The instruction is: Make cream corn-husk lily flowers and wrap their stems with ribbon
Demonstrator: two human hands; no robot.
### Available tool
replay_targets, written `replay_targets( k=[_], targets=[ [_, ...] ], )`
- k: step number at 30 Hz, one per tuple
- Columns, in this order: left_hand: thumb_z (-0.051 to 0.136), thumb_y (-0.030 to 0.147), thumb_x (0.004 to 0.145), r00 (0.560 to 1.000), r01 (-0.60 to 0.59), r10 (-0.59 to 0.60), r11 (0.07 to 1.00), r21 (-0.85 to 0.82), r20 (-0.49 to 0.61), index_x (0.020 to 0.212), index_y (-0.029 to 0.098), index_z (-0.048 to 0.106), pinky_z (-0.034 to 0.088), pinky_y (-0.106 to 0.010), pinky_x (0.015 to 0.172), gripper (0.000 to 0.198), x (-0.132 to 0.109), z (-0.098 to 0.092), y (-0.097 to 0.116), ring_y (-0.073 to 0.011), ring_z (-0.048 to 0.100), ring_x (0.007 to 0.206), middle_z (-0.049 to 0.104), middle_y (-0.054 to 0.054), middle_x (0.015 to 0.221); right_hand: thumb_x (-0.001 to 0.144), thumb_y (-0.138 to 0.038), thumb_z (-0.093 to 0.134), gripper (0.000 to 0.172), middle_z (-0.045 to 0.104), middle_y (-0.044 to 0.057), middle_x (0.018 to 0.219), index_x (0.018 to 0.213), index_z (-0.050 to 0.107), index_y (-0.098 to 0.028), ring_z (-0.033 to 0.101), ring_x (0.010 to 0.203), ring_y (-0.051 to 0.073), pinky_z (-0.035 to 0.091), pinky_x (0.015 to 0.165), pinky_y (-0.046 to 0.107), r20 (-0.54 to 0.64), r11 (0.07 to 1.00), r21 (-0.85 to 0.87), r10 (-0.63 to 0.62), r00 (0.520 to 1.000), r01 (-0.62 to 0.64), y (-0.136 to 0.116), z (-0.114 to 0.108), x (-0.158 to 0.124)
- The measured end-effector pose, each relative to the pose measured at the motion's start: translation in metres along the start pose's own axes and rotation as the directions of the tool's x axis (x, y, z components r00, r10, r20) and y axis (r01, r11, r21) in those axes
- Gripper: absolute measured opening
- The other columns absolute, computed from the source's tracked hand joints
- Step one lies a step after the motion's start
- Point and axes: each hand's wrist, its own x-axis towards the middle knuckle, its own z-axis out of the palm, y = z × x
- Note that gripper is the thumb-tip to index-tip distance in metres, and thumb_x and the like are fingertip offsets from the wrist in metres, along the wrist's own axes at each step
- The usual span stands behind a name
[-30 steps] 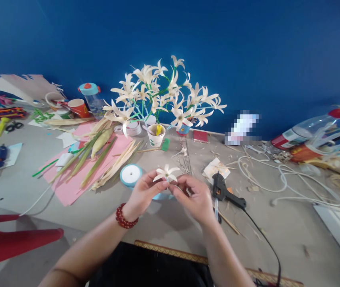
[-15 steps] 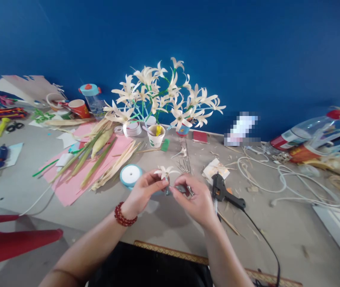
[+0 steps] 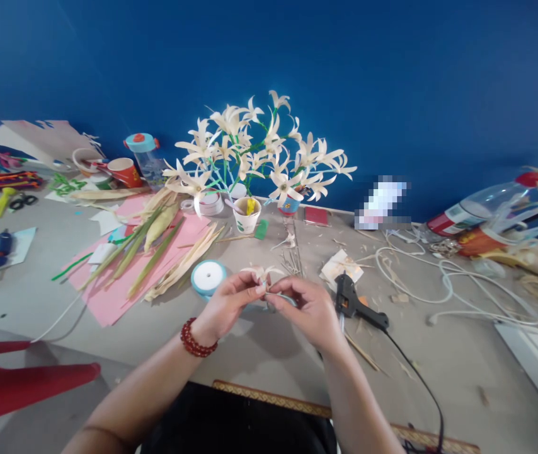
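Note:
Between finger and thumb, my left hand (image 3: 235, 297) pinches a small cream-coloured flower (image 3: 263, 275) near its base, petals facing up. My right hand (image 3: 305, 309) is close against it, thumb and forefinger closed on a thin light-blue ribbon (image 3: 284, 297) that leads to the flower's stem. Most of the stem is hidden behind the fingers. Just left of my left hand is a ribbon spool (image 3: 208, 277) with a white face and blue rim. A black glue gun (image 3: 356, 306) rests on the table to the right of my right hand.
Behind my hands, finished white flowers (image 3: 250, 151) stand in a paper cup (image 3: 247, 217). Corn husks (image 3: 155, 243) lie on pink paper (image 3: 103, 306) at left. A white cable (image 3: 448, 284), a power strip (image 3: 533, 362) and a plastic bottle (image 3: 477, 205) occupy the right side.
The flower has dropped slightly and tilted between my fingers. More of the blue ribbon shows at my right hand, which has shifted a little. The spool looks slightly shifted.

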Motion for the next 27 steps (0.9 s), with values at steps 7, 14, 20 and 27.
replay_targets(
  k=[7,14,20,27],
  targets=[
    [0.077,0.024,0.078,0.999,0.038,-0.038,0.999,0.009,0.036,0.084,0.015,0.07,0.045,-0.026,0.079,0.013,0.0,-0.0009,0.0008,-0.0146,0.059,0.085,0.065,-0.004,0.09,0.077,-0.033,0.072,0.015,0.066,0.001,0.063,0.076,0.071,-0.018,0.052,0.054,0.013,0.037,0.052,0.025,0.031,0.991,0.102,0.079,0.996,-0.081,-0.0023,-0.0007,0.0021],
    [0.081,0.026,0.074,0.999,0.038,-0.038,0.999,-0.005,0.005,0.084,0.016,0.071,0.045,-0.029,0.081,0.017,0.0001,-0.003,-0.0022,-0.0163,0.061,0.085,0.067,-0.003,0.085,0.074,-0.031,0.076,0.016,0.065,-0.001,0.066,0.071,0.067,-0.019,0.053,0.06,0.013,0.04,0.058,0.025,0.048,0.974,0.215,0.066,0.997,-0.074,-0.0063,-0.0002,0.004],
    [0.081,0.027,0.073,0.998,0.055,-0.055,0.998,-0.014,-0.004,0.086,0.017,0.072,0.045,-0.029,0.081,0.019,-0.0004,-0.0028,-0.0019,-0.0158,0.061,0.084,0.067,-0.003,0.085,0.073,-0.039,0.078,0.025,0.061,-0.002,0.066,0.07,0.065,-0.018,0.052,0.06,0.013,0.039,0.057,0.024,0.137,0.938,0.301,0.136,0.981,-0.172,-0.0024,0.0021,0.0042],
    [0.08,0.027,0.075,1.0,0.031,-0.031,0.999,-0.019,0.0,0.082,0.017,0.072,0.044,-0.026,0.081,0.015,-0.0005,-0.0031,-0.0015,-0.0149,0.06,0.087,0.067,-0.003,0.086,0.072,-0.041,0.079,0.027,0.053,-0.004,0.059,0.071,0.065,-0.017,0.041,0.052,0.01,0.032,0.051,0.023,0.147,0.903,0.371,0.172,0.974,-0.216,0.0022,0.0059,0.0031]
  ],
)
